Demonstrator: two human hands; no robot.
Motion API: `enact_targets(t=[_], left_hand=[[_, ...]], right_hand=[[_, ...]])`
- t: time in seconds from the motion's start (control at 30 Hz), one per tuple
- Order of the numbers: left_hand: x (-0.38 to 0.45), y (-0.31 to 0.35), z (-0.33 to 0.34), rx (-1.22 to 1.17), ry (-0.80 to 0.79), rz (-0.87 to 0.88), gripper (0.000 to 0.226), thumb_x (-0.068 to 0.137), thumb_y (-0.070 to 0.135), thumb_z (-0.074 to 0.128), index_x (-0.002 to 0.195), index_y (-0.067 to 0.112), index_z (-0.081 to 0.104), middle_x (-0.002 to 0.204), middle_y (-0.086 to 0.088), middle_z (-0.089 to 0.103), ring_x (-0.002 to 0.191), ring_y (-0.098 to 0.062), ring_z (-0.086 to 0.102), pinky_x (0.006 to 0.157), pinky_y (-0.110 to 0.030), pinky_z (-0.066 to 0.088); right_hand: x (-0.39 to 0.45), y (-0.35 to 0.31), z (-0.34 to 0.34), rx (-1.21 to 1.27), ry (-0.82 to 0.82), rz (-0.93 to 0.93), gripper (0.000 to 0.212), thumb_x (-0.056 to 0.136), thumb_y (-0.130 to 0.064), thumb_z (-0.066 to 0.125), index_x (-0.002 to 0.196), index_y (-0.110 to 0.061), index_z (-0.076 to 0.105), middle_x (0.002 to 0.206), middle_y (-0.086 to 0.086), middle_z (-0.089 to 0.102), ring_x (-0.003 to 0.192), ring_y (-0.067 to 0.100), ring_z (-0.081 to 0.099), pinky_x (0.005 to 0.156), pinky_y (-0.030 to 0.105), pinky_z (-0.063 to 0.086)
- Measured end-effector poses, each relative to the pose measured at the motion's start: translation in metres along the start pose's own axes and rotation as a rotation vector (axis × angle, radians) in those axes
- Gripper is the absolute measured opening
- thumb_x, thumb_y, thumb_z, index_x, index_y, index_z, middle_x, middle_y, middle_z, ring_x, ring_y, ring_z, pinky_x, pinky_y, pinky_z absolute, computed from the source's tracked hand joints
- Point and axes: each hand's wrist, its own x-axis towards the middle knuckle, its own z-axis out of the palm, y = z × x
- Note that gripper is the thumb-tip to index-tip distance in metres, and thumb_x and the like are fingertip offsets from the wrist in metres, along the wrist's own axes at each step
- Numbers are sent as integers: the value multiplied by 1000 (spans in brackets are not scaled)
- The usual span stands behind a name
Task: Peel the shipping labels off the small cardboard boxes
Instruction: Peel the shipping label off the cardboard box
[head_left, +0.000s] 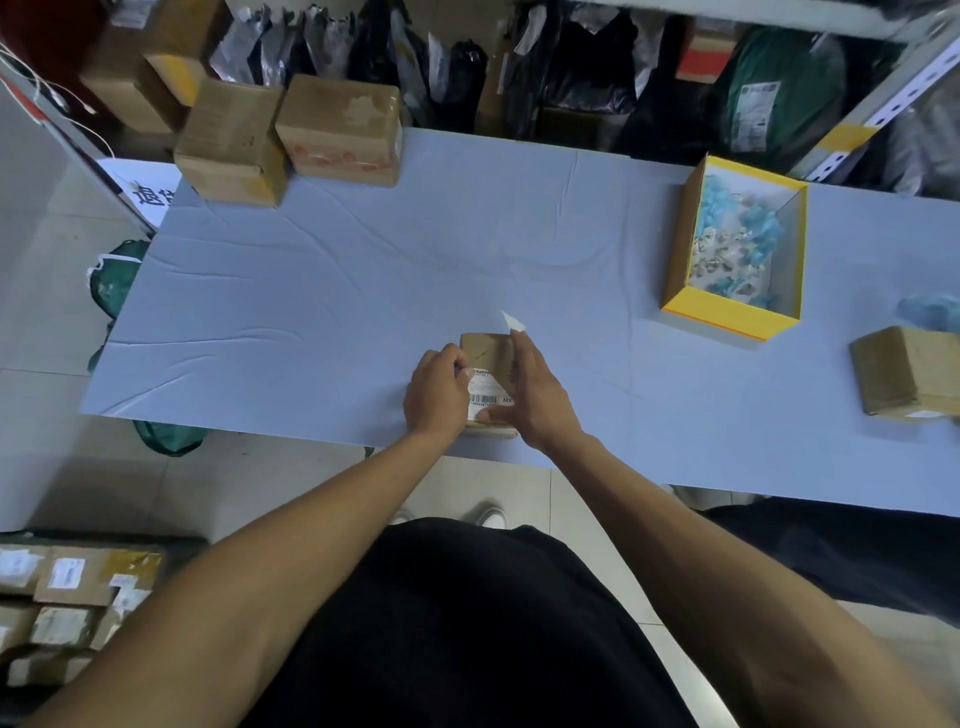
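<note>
Small cardboard box (488, 358) sits low center of frame, near front edge of the tabletop (322, 291). Left hand (436, 392) curls round box's left side. Right hand (535, 395) pinches a white strip of shipping label (513, 323) lifted above box top; thumb presses the label part w/ barcode. Yellow box (727, 312) w/ blue scraps at right, 2 brown boxes (291, 135) upper left.
</note>
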Motion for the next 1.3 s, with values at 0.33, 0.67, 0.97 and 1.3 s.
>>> enact_targets(t=[0.33, 0.67, 0.97, 1.3], left_hand=[[-3, -4, 0, -29, -77, 33, 2, 96, 17, 53, 95, 18, 53, 110, -2, 51, 90, -26, 59, 75, -40, 51], [6, 0, -2, -202, -87, -62, 10, 92, 14, 62, 86, 21, 57, 104, -3, 51, 94, -23, 60, 85, -35, 50], [1, -2, -2, -310, -107, -96, 23, 86, 5, 67, 96, 22, 56, 110, -3, 58, 98, -20, 62, 86, -34, 53], [-3, -8, -10, -284, -129, -44, 17, 82, 8, 73, 88, 19, 62, 105, -2, 60, 88, -12, 61, 75, -16, 44]], right_hand=[[2, -3, 0, 29, 10, 17, 120, 66, -28, 87, 155, -25, 5, 156, 0, 30, 121, 29, 52, 87, 37, 49], [2, -4, 0, 47, 7, 44, 121, 65, -27, 87, 154, -29, 6, 151, -2, 36, 117, 27, 54, 85, 40, 51], [2, -4, 1, 21, 25, 31, 120, 64, -32, 88, 154, -26, 8, 148, 0, 39, 116, 27, 55, 82, 37, 51], [1, -7, 0, 42, 21, 41, 120, 64, -30, 88, 153, -27, 8, 148, -1, 39, 117, 27, 54, 82, 34, 48]])
